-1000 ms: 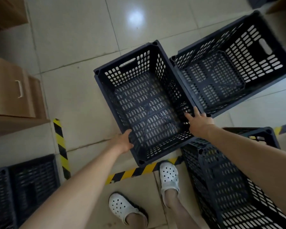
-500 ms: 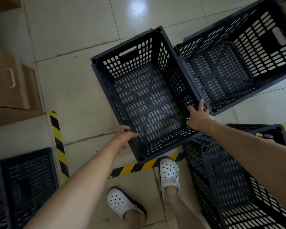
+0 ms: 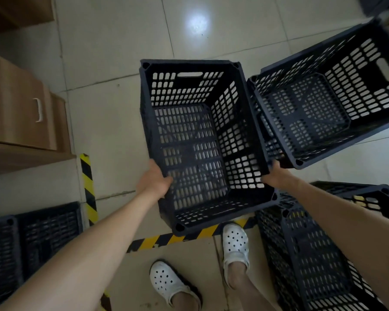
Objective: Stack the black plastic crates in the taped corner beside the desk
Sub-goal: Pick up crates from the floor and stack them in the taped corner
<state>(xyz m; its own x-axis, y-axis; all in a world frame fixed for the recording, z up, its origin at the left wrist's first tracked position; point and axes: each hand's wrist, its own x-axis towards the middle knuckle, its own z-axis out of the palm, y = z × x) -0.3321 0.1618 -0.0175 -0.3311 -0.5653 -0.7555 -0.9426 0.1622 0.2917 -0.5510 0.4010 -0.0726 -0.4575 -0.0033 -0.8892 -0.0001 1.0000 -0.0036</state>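
A: Containers?
B: Four spots of black slotted crates. The held crate (image 3: 202,140) sits centre frame, nothing in it, floor tiles showing through the slots. A second crate (image 3: 319,113) just to its right, tilted, also bare inside, its corner touching or nearly touching the held one; can't tell which. A third crate (image 3: 319,254) lower right under the right forearm, looks nested with another, nothing loose in it. More dark crates (image 3: 32,243) lower left, too dim to read the insides.

A: Grip?
B: Left hand (image 3: 154,181) wrapped over the left long wall, thumb inside. Right hand (image 3: 276,176) clamped on the right wall near the rim; fingers hidden behind the plastic.

A: Orientation?
B: Open top faces up toward the camera. Long axis runs away from the person, handle cut-out on the far short wall. Near end overlaps the yellow-black tape (image 3: 189,236) on the floor, just ahead of the white clogs (image 3: 235,245). Wooden desk (image 3: 20,113) well to the left.
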